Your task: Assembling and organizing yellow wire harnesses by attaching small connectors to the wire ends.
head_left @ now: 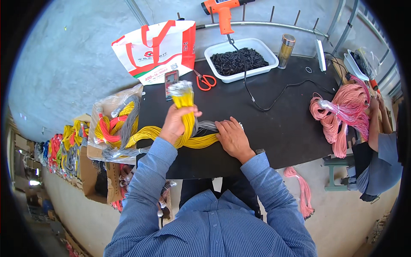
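My left hand (174, 123) grips a thick bundle of yellow wires (185, 112) and holds its end upright; bare silvery wire tips (180, 88) fan out at the top. The bundle bends down and trails left across the black table (274, 128). My right hand (232, 138) lies flat on the yellow wires and on a few grey wires (206, 125) beside them, pressing them onto the table. Both forearms are in blue checked sleeves.
A carton (112, 124) of yellow, red and grey wire bundles stands at the left table edge. Behind are a phone (171, 78), orange scissors (206, 80), a white tray of black pieces (239, 60), an orange heat gun (222, 13), a shopping bag (156, 49). A person at right handles pink wires (342, 113).
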Tool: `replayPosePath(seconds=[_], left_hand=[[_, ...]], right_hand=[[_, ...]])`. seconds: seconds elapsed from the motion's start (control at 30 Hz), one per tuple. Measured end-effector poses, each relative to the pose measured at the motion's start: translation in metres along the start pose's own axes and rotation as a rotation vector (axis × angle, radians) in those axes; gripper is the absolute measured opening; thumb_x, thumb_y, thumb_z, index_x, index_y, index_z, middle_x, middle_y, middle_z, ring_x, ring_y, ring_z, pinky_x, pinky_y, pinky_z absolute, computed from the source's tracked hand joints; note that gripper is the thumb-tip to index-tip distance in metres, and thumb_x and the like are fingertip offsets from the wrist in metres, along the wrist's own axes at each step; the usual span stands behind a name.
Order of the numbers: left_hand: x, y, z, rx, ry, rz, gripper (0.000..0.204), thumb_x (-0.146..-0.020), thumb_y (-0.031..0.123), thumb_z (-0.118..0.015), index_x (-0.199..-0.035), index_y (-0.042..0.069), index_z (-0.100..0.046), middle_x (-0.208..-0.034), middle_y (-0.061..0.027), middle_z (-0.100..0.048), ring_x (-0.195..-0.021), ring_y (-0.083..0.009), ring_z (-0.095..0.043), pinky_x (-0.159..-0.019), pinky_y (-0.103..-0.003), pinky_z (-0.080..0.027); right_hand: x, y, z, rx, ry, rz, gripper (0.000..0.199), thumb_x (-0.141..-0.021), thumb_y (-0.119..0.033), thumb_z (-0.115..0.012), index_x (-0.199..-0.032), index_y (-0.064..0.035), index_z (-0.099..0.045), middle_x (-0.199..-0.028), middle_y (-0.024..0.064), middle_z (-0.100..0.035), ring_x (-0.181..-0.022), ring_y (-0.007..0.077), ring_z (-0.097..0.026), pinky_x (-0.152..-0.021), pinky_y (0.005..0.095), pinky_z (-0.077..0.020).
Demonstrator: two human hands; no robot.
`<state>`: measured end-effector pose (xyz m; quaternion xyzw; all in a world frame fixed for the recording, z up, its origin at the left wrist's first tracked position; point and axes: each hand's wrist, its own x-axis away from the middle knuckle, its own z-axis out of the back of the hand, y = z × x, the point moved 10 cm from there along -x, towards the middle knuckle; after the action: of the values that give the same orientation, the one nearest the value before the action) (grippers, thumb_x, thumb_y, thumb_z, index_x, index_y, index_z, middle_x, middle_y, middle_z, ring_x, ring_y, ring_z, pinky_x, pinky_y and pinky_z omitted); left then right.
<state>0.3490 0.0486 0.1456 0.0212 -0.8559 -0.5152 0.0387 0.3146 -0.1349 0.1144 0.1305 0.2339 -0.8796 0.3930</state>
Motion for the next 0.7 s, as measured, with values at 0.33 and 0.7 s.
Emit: replayPosePath(seconds=[0.33, 0.7], left_hand=[[0.028, 0.001, -0.011, 0.027, -0.136, -0.029, 0.026, -0.089, 0.005, -0.071, -0.114, 0.004, -0.065, -0.09, -0.007, -0.067, -0.082, -0.0178, -0.065, -0.091, -0.041, -0.054], [0.029, -0.035, -0.056, -1.013, -0.237, -0.117, 0.055, -0.088, 0.02, -0.081, -0.133, -0.001, -0.056, -0.127, -0.0161, -0.065, -0.12, -0.0264, -0.063, -0.106, -0.036, -0.047]], right_hand=[[-0.009, -0.011, 0.011, 0.058, -0.058, 0.053, 0.07, -0.085, -0.034, -0.078, -0.142, -0.001, -0.054, -0.131, 0.0141, -0.062, -0.133, 0.0324, -0.053, -0.123, 0.0487, -0.0302], [-0.005, 0.044, 0.019, -0.948, -0.083, -0.309, 0.056, -0.089, -0.001, -0.069, -0.143, -0.0012, -0.052, -0.141, 0.0135, -0.061, -0.141, 0.0321, -0.049, -0.119, 0.0413, -0.0394]])
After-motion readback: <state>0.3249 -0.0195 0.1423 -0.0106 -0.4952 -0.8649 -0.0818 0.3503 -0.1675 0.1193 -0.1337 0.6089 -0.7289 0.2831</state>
